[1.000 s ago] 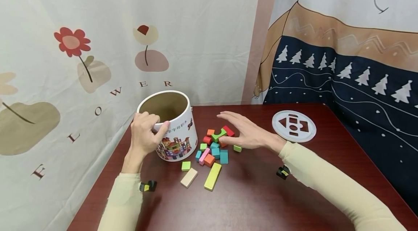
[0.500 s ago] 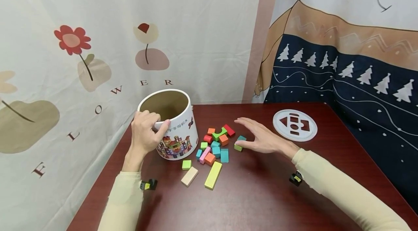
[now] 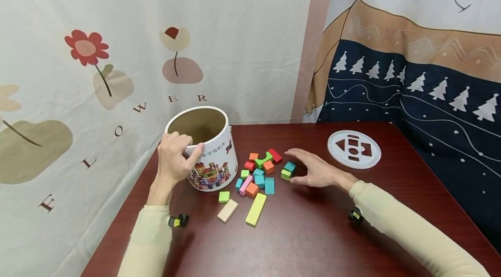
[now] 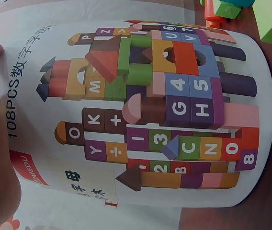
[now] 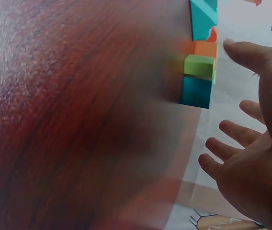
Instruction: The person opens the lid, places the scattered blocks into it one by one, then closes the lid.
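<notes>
A white bucket printed with a block castle stands upright at the left of the table. My left hand grips its near rim, fingers over the edge and thumb on the outside. To the right of the bucket lies a loose pile of toy blocks in several colours. My right hand hovers just right of a green block and a teal block, which sit together apart from the pile. Its fingers are spread and hold nothing, as the right wrist view also shows. The bucket's bottom inside is hidden.
A round white lid with shaped cut-outs lies at the back right of the table. A yellow plank block, a beige block and a green block lie nearer. Printed curtains hang behind.
My right hand has drawn back to the right from over the pile, uncovering an orange block and the green and teal pair. The left hand keeps its grip on the bucket.
</notes>
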The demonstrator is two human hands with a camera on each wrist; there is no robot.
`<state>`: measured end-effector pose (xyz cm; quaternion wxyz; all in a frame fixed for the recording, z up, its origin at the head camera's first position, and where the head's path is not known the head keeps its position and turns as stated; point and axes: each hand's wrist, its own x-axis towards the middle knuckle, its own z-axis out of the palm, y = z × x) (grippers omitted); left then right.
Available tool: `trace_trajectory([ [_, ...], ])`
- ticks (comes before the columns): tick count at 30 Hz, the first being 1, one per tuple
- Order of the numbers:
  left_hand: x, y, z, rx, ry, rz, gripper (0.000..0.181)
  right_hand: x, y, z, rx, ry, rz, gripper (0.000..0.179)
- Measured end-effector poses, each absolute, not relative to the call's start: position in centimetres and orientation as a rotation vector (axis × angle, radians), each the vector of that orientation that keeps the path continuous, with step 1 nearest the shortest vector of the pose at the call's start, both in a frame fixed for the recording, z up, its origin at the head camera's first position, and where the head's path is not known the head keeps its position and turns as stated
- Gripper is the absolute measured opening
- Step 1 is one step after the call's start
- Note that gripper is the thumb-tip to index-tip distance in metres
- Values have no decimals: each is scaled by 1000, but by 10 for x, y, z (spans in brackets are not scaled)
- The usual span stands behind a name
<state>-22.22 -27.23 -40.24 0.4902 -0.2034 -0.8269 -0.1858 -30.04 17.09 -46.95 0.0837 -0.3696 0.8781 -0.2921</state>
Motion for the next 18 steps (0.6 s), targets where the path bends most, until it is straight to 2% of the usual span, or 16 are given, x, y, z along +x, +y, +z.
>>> trace_trajectory([
  [18,-220,-273,-401,-487,-2034,-410,47,-305,166,-481,-1158,2589,-853,65],
])
